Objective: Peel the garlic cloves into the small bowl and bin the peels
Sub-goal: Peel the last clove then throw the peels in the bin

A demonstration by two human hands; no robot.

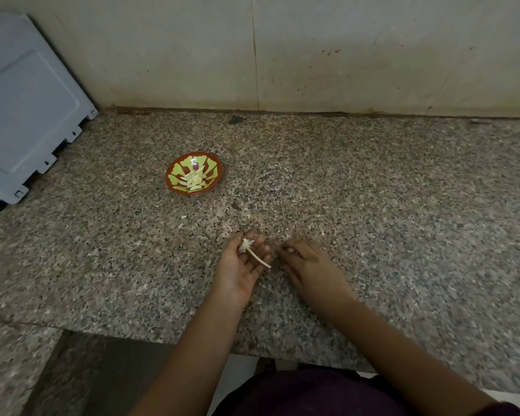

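A grey plastic panel (27, 100) leaned at the far left. On the speckled granite counter (373, 190) sat the small red-and-green bowl (174, 172), holding peeled garlic cloves (194, 179). The left hand (240, 265) lay palm up, fingers nearly straight, carrying a stripped pale garlic stalk (252, 253). Just beside it, the right hand (309, 262) curled palm down; its grip was too blurred to tell.

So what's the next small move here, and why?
Probably drop the peel scrap that the right hand seems to pinch into the left hand, whose open palm carries the bare garlic stem. The small bowl holds peeled cloves, so gathering waste looks next.
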